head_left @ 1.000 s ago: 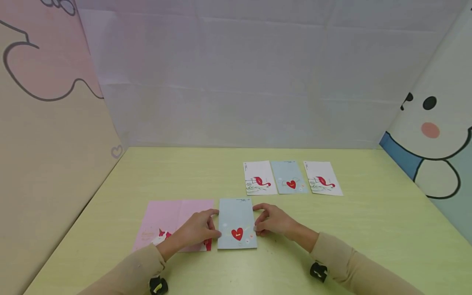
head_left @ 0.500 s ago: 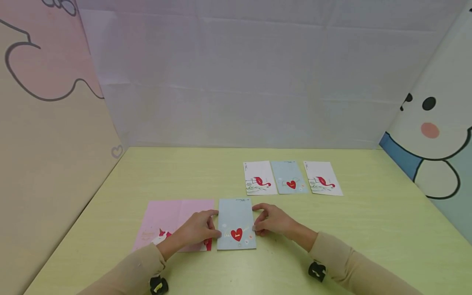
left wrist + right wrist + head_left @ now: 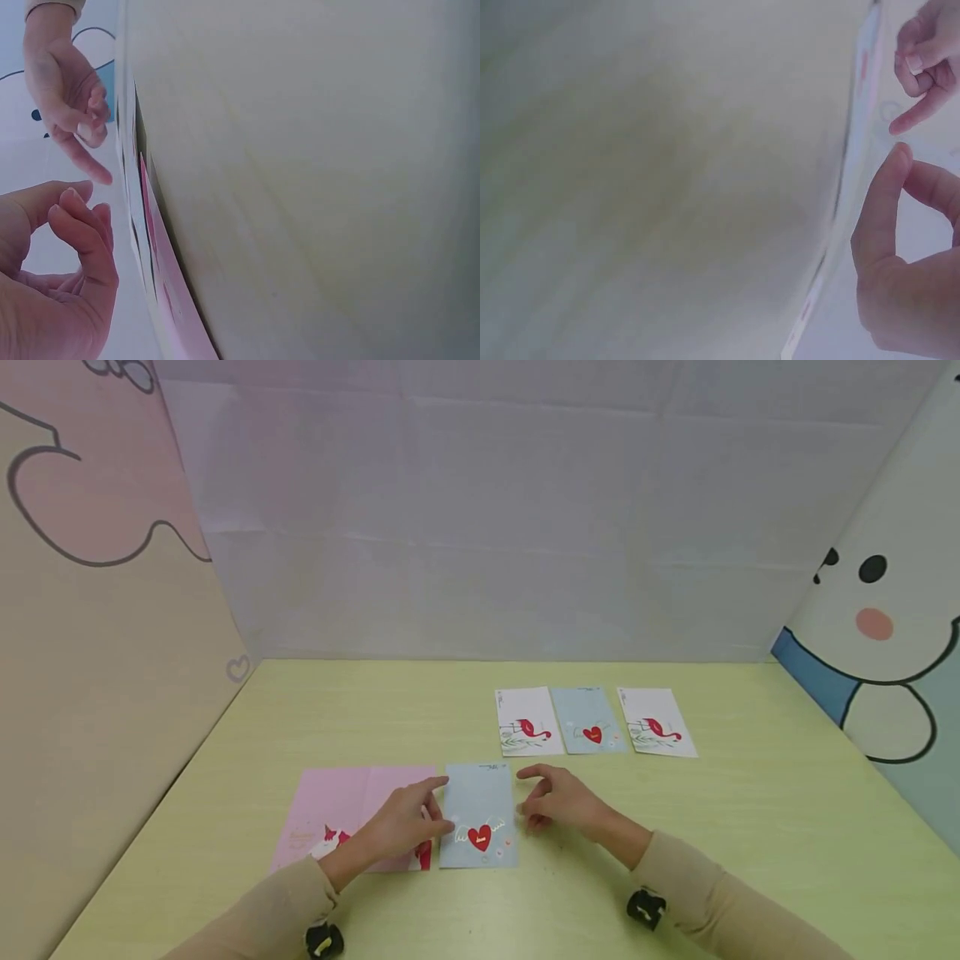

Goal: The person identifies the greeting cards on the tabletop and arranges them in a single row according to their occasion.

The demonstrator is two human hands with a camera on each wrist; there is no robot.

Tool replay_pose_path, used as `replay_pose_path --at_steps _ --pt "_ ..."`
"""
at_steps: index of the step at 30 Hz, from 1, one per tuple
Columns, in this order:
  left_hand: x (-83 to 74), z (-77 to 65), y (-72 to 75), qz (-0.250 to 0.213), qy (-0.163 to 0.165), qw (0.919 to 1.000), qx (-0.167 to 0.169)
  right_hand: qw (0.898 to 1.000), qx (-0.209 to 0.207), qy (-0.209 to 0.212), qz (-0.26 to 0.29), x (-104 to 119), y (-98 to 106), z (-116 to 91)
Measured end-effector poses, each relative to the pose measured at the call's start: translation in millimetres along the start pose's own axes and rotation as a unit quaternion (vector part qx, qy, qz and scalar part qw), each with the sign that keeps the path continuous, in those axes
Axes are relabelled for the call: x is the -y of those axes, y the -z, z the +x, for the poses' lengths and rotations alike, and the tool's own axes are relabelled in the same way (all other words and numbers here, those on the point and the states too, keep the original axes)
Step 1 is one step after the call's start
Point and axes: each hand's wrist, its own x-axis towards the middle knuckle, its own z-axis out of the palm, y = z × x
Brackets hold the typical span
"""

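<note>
A light blue greeting card (image 3: 477, 797) with a red winged heart lies flat on the table. My left hand (image 3: 405, 818) hovers at its left side, thumb and index finger overlapping the card's edge in the head view. Just off the card's right edge is my right hand (image 3: 566, 802), fingers loosely bent. Both wrist views show the left hand (image 3: 71, 270) and the right hand (image 3: 915, 255) raised over the table with nothing in them. Under the left wrist, an unfolded pink card (image 3: 341, 802) with a unicorn picture is partly covered.
Farther back on the yellow-green table (image 3: 360, 710) lie a white flamingo card (image 3: 528, 722), a blue heart card (image 3: 588, 721) and another white flamingo card (image 3: 657, 722) in a row. A pale sheet (image 3: 480, 527) hangs behind, and printed panels (image 3: 112, 652) flank the sides.
Both hands have come away from the blue card's side edges, rising a little. The card itself has settled flat and shifted slightly left; its golden wings now show clearly.
</note>
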Motion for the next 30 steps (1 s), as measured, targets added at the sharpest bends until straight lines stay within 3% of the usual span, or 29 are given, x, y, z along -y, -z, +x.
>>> replay_pose_path --at_steps 9,13,16,22,30 --pt "-19.1 11.7 -2.5 -0.093 -0.054 0.99 -0.091 0.994 -0.017 0.034 0.102 14 28 -4" --pt "-30.0 19.3 -6.1 -0.135 -0.061 0.983 -0.109 0.99 -0.036 0.044 0.127 16 42 -6" --pt "-38.3 27.9 -11.8 -0.175 -0.056 0.978 -0.099 0.987 -0.051 0.047 0.143 15 53 -7" --pt "-53.1 47.5 -27.0 -0.244 -0.037 0.968 -0.047 0.984 -0.066 0.056 0.154 9 74 -7" --pt "-71.9 72.4 -47.8 -0.261 -0.003 0.9651 -0.014 0.982 -0.079 0.052 0.165 -2 100 -5"
